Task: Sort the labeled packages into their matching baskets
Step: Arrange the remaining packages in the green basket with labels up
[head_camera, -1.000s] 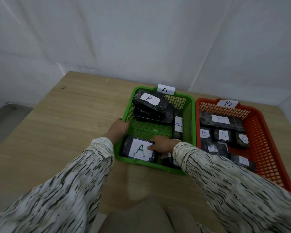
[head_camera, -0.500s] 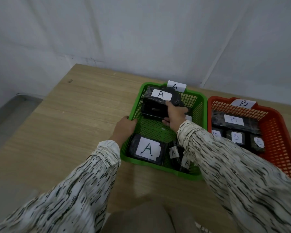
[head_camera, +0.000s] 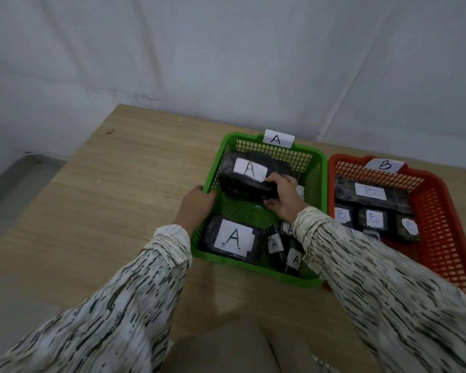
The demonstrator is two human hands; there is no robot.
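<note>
1. Gripping the near right end of the large A package, the right hand has its fingers curled around the black wrap. The package lies at the far end of the green basket, label face up.
2. Orientation: its long axis runs roughly left to right across the basket, slightly skewed, with the letter A reading upright toward the person.
3. The left hand is closed over the left rim of the green basket, apparently steadying it.
4. Other contents of the green basket: a flat A package in the near left corner and several small A packages in the near right corner. The far wall carries a paper tag A.
5. The orange basket, just beside it on the right and tagged B, holds only B packages, as far as the labels can be read.
6. Progress: no package remains on the visible counter, so sorting appears essentially complete. The work in hand is probably arranging the contents.
</note>
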